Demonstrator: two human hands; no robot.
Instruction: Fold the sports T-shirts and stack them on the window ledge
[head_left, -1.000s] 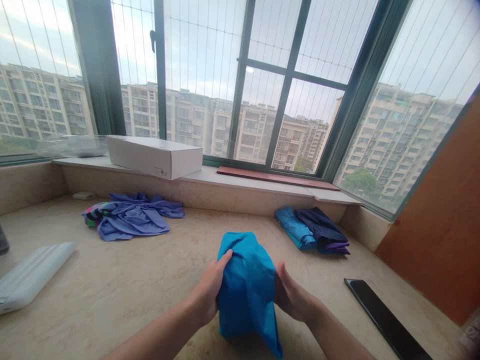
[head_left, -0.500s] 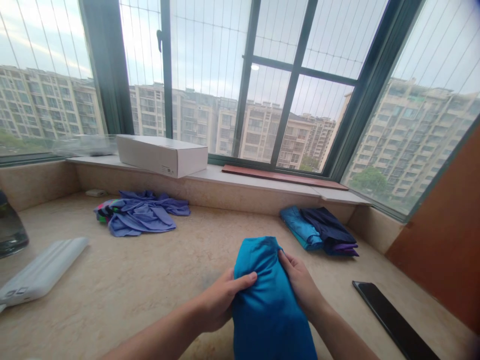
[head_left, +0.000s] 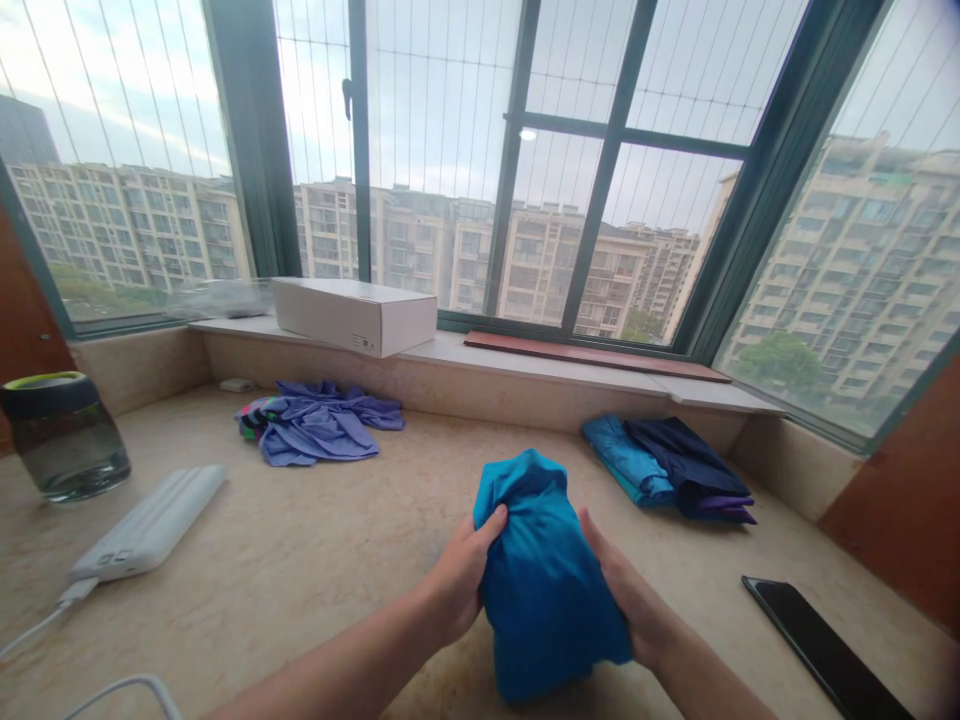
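Observation:
A bright blue folded cloth (head_left: pixel 551 590) is held up between my hands above the beige counter, its upper end bunched and creased. My left hand (head_left: pixel 465 570) grips its left side, thumb lying over the front and fingers behind. On the opposite side, my right hand (head_left: pixel 630 590) bears against the cloth's edge. The right thumb points up, a little apart from the fabric, and the other fingers are mostly hidden behind it. Whether the cloth is a garment cannot be made out.
Folded blue and navy clothes (head_left: pixel 667 465) lie at the back right. A crumpled purple garment (head_left: pixel 322 425) is at the back left. Leftward are a bottle (head_left: pixel 64 440) and a white power bank (head_left: pixel 150 525) with a cable. A black phone (head_left: pixel 817 640) lies right; a white box (head_left: pixel 352 315) stands on the sill.
The cloth's top has bunched over and its lower end has risen into view. My right thumb has come off the cloth's front. The view has swung left, showing the whole bottle.

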